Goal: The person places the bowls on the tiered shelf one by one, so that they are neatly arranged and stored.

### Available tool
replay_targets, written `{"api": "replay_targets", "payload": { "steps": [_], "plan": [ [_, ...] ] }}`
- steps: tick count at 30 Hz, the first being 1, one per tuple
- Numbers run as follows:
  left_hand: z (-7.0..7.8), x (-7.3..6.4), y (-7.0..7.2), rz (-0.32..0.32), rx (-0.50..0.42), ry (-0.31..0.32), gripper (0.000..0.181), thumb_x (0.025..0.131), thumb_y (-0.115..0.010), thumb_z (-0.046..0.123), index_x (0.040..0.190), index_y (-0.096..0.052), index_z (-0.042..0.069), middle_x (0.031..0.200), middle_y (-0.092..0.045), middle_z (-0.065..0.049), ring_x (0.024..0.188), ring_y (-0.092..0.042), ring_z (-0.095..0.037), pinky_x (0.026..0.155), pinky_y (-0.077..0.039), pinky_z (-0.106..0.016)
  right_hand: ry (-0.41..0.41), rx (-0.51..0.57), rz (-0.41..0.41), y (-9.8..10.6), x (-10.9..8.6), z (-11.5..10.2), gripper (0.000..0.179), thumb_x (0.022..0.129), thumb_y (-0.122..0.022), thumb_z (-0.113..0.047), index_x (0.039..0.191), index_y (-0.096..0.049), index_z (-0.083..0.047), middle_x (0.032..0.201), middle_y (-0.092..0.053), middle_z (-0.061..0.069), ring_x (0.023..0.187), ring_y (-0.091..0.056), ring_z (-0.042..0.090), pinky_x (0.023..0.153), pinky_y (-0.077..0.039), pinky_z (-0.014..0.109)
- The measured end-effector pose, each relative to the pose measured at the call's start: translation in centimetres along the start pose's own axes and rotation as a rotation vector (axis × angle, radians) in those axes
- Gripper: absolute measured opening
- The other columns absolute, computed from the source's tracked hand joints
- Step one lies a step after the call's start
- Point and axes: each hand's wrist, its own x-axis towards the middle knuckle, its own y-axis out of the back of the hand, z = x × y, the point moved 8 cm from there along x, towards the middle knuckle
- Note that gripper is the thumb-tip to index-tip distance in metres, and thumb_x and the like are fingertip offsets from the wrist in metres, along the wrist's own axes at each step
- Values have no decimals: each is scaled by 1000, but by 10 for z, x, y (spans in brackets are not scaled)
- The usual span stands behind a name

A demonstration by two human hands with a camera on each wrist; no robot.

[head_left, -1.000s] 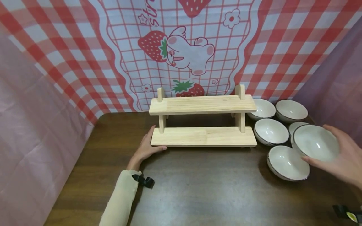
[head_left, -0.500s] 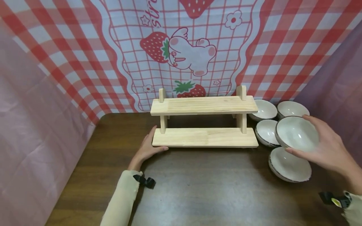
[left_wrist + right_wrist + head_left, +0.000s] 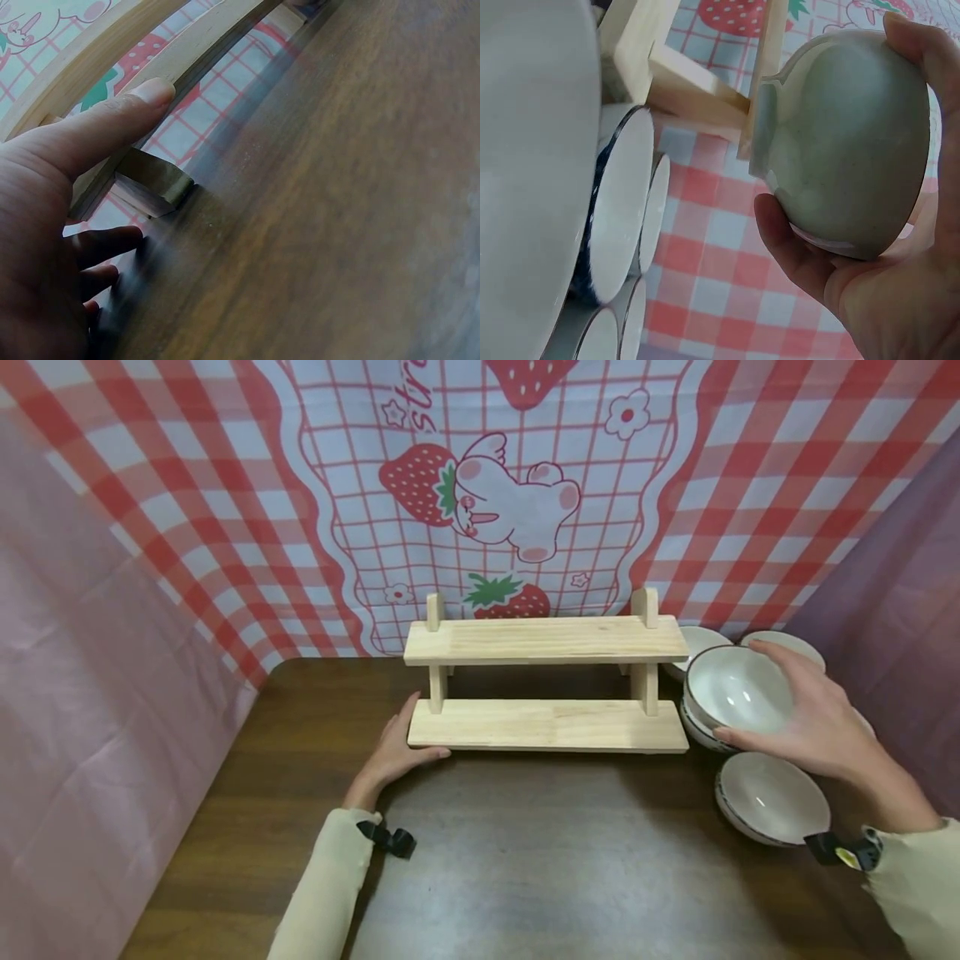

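A two-tier wooden shelf (image 3: 547,725) stands at the table's back. My left hand (image 3: 393,750) grips the left end of its lower board, thumb (image 3: 124,120) along the front edge and the other fingers below the board in the left wrist view. My right hand (image 3: 821,718) holds a white bowl (image 3: 735,689) with a dark rim by its side, thumb and fingers spread around it. The bowl is raised beside the shelf's right end, over another bowl. Its smooth pale outside and foot ring show in the right wrist view (image 3: 847,142).
Several similar bowls stand right of the shelf; a near one (image 3: 772,797) sits at the front, and others behind are partly hidden by my right hand. A checked strawberry cloth (image 3: 510,510) hangs behind the brown table (image 3: 525,852). Pink curtains (image 3: 90,652) flank both sides.
My right hand has carried the bowl left and away from me, toward the shelf's right end. The left hand keeps its place on the shelf. The head view shifts slightly.
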Motion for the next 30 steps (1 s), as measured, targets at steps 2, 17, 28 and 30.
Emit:
{"api": "replay_targets", "payload": {
  "steps": [2, 17, 28, 30],
  "plan": [
    [0, 0, -1, -1, -3, 0, 118, 75, -87, 43, 162, -13, 15, 162, -34, -14, 150, -27, -42, 118, -28, -63, 4, 1, -14, -3, 4, -4, 111, 60, -94, -33, 153, -37, -16, 147, -44, 23, 123, -41, 45, 85, -34, 67],
    [-2, -2, 1, 15, 0, -15, 117, 75, -87, 42, 162, -15, 13, 161, -36, -16, 148, -29, -43, 117, -29, -64, 98, 24, -37, -20, 36, -43, 108, 59, -93, -33, 150, -40, -9, 144, -47, 25, 122, -45, 44, 89, -40, 68],
    [0, -1, 1, 14, -1, 4, 116, 74, -88, 40, 162, -15, 18, 163, -33, -12, 151, -26, -41, 119, -27, -63, 148, 52, -49, -32, 54, -72, 107, 60, -94, -36, 149, -42, -13, 145, -48, 22, 124, -47, 39, 92, -41, 63],
    [0, 0, 1, 18, 2, -2, 116, 74, -88, 39, 162, -15, 17, 163, -33, -12, 150, -26, -41, 119, -27, -63, 147, 63, -58, -35, 57, -75, 107, 60, -94, -36, 150, -42, -13, 147, -47, 21, 126, -47, 39, 94, -40, 62]
  ]
}}
